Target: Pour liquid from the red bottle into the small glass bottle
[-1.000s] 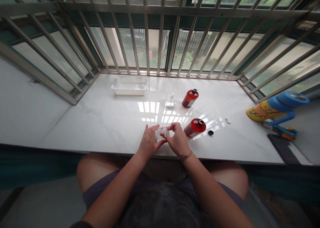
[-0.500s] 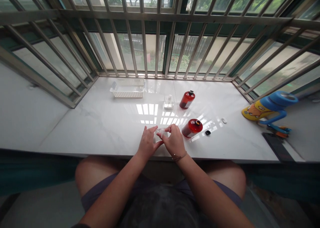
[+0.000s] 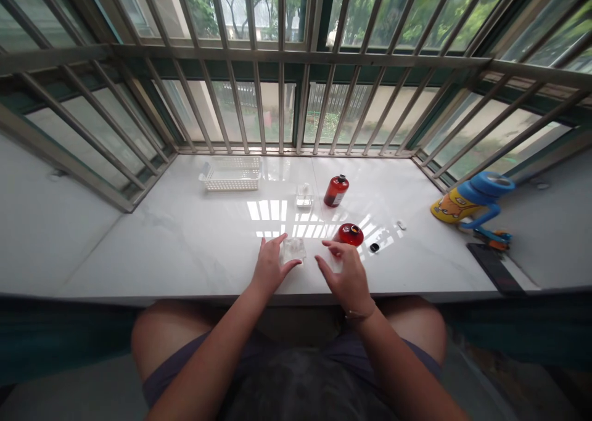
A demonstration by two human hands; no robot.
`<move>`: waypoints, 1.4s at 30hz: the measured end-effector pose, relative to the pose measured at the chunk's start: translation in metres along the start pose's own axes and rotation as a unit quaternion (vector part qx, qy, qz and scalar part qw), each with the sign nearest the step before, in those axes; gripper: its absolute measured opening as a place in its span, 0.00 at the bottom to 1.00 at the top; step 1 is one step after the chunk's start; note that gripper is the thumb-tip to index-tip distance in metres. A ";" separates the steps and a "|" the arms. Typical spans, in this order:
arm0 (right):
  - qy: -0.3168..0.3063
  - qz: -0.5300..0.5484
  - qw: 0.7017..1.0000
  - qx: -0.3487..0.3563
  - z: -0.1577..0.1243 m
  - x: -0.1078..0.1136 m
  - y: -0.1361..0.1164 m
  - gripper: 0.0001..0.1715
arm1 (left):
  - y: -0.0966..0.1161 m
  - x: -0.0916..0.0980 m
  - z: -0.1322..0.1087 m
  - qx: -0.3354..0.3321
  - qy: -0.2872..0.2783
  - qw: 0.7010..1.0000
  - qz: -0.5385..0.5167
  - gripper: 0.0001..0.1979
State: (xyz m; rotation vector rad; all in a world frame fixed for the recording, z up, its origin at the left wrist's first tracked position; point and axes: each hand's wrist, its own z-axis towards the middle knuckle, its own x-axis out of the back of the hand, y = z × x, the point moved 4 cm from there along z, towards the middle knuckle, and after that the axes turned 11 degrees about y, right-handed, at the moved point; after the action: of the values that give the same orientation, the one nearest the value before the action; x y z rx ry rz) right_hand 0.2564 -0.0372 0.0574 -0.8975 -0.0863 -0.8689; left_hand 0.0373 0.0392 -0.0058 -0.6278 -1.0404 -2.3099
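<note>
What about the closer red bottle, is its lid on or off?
Off: the bottle shows an open mouth, and a black lid lies nearby.

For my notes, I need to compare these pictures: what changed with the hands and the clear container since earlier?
The right hand let go of the small clear plastic container and moved right. The container now sits by the left hand. The glossy red bottle stayed where it was.
</note>
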 end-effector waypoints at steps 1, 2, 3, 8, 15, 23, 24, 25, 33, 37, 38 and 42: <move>0.031 -0.023 0.999 0.002 0.000 0.016 0.010 0.20 | -0.001 -0.001 0.004 0.001 -0.006 1.000 0.005 0.39; 0.059 -0.056 0.997 -0.004 0.000 0.032 0.023 0.20 | -0.003 -0.003 0.008 0.004 -0.011 1.000 0.008 0.39; 0.083 -0.097 0.992 -0.020 0.001 0.047 0.039 0.18 | -0.004 -0.005 0.012 0.006 -0.016 1.000 0.010 0.38; -0.023 -0.275 0.956 -0.096 0.009 0.084 0.125 0.24 | -0.010 -0.019 0.033 0.024 -0.031 0.999 0.002 0.38; -0.086 -0.309 0.934 -0.155 0.009 0.084 0.171 0.32 | 0.017 0.006 0.044 0.014 0.055 0.998 -0.004 0.63; -0.106 -0.290 0.939 -0.153 0.026 0.079 0.158 0.20 | 0.138 0.026 0.019 -0.164 0.072 0.973 -0.142 0.50; -0.107 -0.282 0.942 -0.148 0.030 0.080 0.151 0.19 | 0.146 0.016 0.020 -0.153 0.044 0.973 -0.165 0.47; -0.108 -0.274 0.945 -0.140 0.034 0.082 0.143 0.19 | 0.152 0.003 0.021 -0.135 0.020 0.975 -0.178 0.46; -0.162 -0.277 0.945 0.060 0.078 0.094 0.046 0.14 | 0.138 -0.093 0.056 0.015 -0.072 0.982 -0.173 0.50; -0.240 -0.342 0.902 0.112 0.096 0.087 0.022 0.11 | 0.134 -0.099 0.072 0.041 -0.111 0.974 -0.195 0.40; -0.255 -0.352 0.893 0.112 0.099 0.084 0.019 0.10 | 0.134 -0.097 0.074 0.043 -0.117 0.972 -0.199 0.37; -0.306 -0.399 0.859 0.091 0.107 0.076 0.014 0.08 | 0.134 -0.088 0.077 0.045 -0.136 0.967 -0.211 0.30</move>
State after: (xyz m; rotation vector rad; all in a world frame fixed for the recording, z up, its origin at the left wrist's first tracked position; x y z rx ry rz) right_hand 0.3463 -0.0045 0.1481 -0.9330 -1.1488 -1.2750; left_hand 0.2030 0.0475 0.0593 -0.7629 -1.5242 -2.5620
